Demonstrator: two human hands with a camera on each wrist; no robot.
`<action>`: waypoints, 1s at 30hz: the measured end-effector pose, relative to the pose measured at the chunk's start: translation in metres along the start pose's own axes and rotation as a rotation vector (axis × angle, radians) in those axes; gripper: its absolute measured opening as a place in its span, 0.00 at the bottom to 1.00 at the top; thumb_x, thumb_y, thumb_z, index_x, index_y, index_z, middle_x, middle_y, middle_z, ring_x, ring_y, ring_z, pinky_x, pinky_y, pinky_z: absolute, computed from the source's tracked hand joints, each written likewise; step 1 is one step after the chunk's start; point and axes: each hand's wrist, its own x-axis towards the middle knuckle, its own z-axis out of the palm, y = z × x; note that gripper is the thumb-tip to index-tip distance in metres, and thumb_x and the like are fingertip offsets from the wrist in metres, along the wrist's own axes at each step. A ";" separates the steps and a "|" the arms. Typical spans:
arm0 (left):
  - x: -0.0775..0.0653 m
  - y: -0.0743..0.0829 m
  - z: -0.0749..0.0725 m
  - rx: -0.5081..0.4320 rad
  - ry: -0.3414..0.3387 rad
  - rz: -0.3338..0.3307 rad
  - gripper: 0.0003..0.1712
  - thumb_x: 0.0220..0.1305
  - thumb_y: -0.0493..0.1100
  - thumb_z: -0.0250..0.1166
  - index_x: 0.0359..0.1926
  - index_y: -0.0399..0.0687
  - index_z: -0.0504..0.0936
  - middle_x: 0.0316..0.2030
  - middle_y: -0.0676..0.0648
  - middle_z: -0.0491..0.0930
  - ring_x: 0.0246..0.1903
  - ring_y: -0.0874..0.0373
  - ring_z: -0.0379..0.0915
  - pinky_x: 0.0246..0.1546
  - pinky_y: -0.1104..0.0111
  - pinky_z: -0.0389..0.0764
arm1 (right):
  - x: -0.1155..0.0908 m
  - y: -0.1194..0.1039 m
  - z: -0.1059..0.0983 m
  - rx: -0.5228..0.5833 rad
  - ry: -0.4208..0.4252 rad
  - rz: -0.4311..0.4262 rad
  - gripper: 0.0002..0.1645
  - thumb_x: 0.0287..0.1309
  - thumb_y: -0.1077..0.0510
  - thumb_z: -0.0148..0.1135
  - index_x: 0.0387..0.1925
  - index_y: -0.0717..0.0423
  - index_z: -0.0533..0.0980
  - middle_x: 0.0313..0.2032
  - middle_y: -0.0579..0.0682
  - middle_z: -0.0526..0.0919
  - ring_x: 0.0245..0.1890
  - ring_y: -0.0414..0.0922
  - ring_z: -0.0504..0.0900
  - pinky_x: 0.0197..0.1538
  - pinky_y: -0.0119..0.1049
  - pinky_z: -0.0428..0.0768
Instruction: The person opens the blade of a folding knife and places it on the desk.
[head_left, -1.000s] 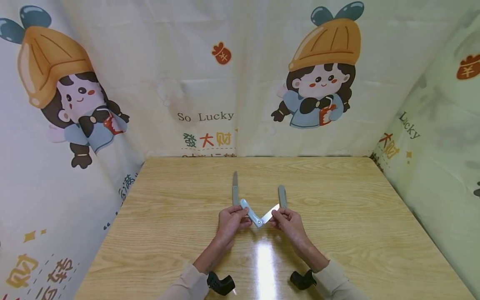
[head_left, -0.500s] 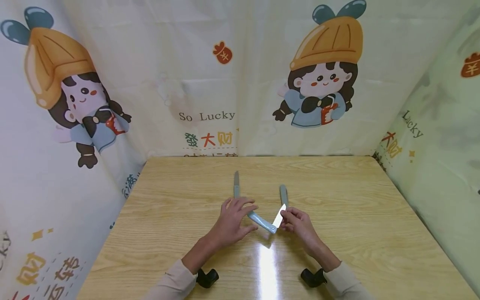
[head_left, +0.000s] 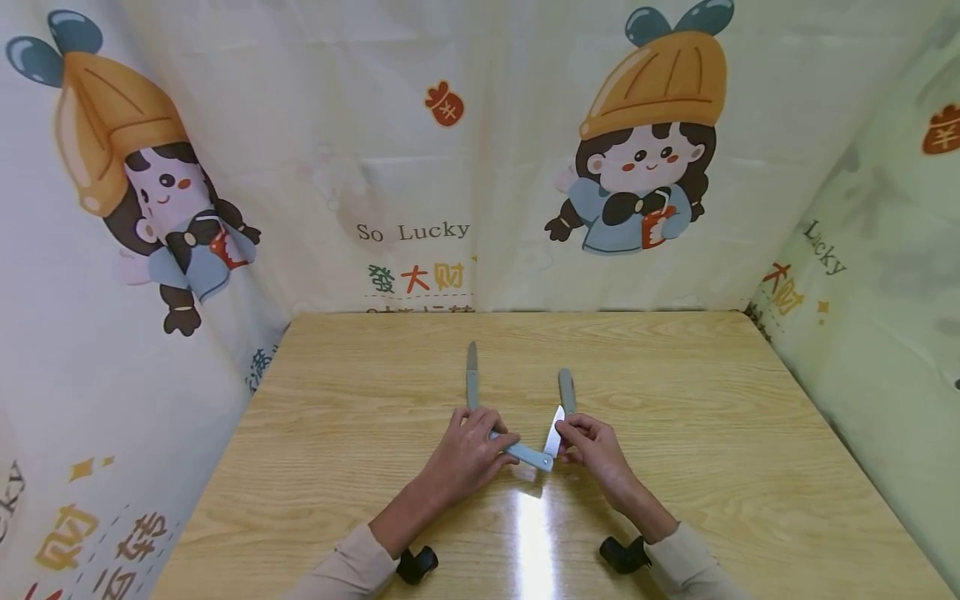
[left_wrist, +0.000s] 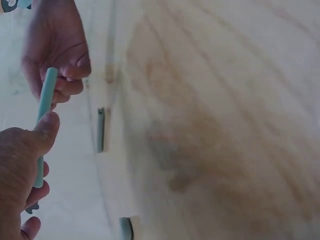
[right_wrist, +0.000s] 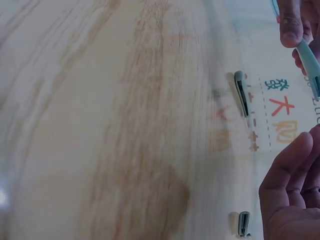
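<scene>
Item 1: blue folding knife (head_left: pixel 532 457), one; landmark for this list. Held between the two hands, apparently above the worktop (head_left: pixel 352 400). Handle slants across; blade (head_left: pixel 552 442) stands at a steep angle from the pivot, tip pointing away from the person.

Item 2: left hand (head_left: pixel 467 454), at the left end of the blue folding knife; thumb and fingers grip the handle.

Item 3: right hand (head_left: pixel 597 454), just right of the blue folding knife; thumb and fingertips pinch the blade.

Item 4: open grey knife (head_left: pixel 472 389), beyond and left of the blue folding knife; blade in line with its handle. Near end partly behind the left hand.

Item 5: second grey knife (head_left: pixel 566 387), beyond and slightly right of the blue folding knife; lower part hidden by the right hand, so blade position cannot be told.

Item 6: printed cloth (head_left: pixel 517 175), hanging well beyond the blue folding knife.

Condition, as judged: unfolding or folding incomplete. Blade is out of the handle, neither straight with it nor tucked in; either end position remains to be reached.
</scene>
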 end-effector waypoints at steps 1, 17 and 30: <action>0.000 0.001 0.000 -0.001 0.005 -0.002 0.15 0.59 0.56 0.76 0.45 0.58 0.90 0.38 0.54 0.77 0.41 0.58 0.73 0.45 0.60 0.73 | 0.000 0.000 0.000 -0.011 0.005 0.001 0.12 0.71 0.62 0.61 0.42 0.71 0.76 0.28 0.52 0.81 0.29 0.42 0.79 0.33 0.34 0.81; -0.005 0.008 0.005 -0.135 0.045 -0.101 0.15 0.55 0.53 0.79 0.40 0.53 0.91 0.33 0.54 0.75 0.35 0.58 0.69 0.40 0.62 0.74 | 0.002 0.001 0.000 -0.086 -0.002 -0.047 0.10 0.70 0.63 0.62 0.38 0.70 0.77 0.23 0.50 0.79 0.24 0.42 0.77 0.29 0.30 0.74; -0.006 0.015 0.004 -0.192 0.076 -0.215 0.15 0.54 0.53 0.79 0.39 0.51 0.91 0.33 0.54 0.75 0.35 0.57 0.69 0.39 0.63 0.74 | 0.004 -0.005 0.002 -0.074 0.026 -0.018 0.10 0.70 0.63 0.62 0.39 0.70 0.77 0.25 0.50 0.81 0.25 0.41 0.78 0.31 0.33 0.76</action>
